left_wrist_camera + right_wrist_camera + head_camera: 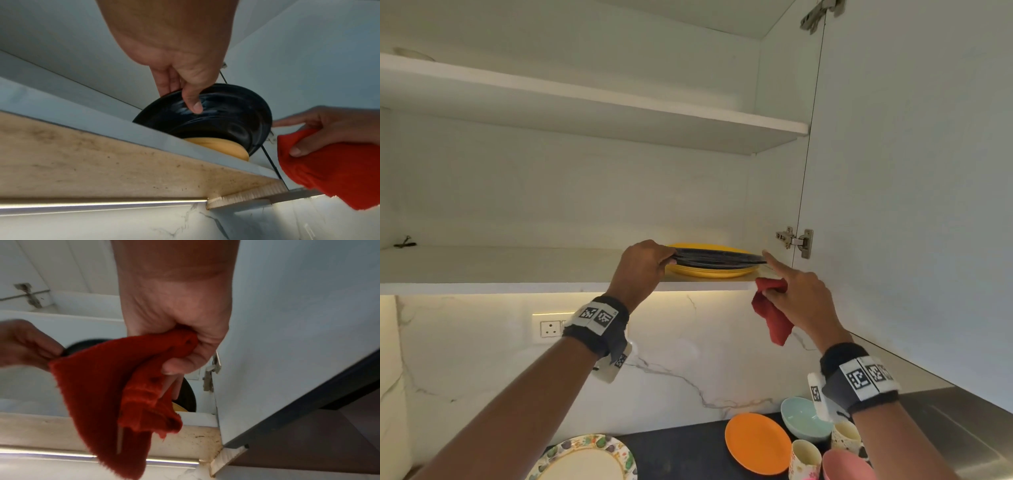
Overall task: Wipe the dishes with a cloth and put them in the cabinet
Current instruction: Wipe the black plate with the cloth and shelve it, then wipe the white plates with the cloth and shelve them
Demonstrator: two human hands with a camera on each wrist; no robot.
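Two bare hands reach up to the lower shelf (517, 270) of an open white wall cabinet (585, 192). The left hand (642, 265) pinches the near-left rim of a black plate (717, 258), thumb under the rim and fingers curled over its top; in the left wrist view the thumb (193, 104) lies against the plate's glossy underside. The black plate sits slightly tilted on top of a yellow plate (709, 272), which rests on the shelf directly beneath it, just beyond the fingers of both hands.

The right hand (796, 296) holds a bunched red cloth (770, 313) in its lower fingers and palm, the cloth hanging loose below the knuckles. Its index finger (774, 262) is stretched out straight, the tip touching the right edge of the black plate (whether it presses or only rests there cannot be told). To the right of that finger stands the open cabinet door (911, 171) with its metal hinge (796, 241).

Well below both wrists, on a dark counter (688, 442), wait more dishes: an orange plate (756, 443), a pale blue bowl (803, 419), a floral-rimmed plate (585, 459), a pink bowl (847, 466) and patterned cups (804, 457). Each wrist wears a dark band with printed square markers. A marble backsplash (688, 359) with a wall socket (550, 328) lies behind the forearms.
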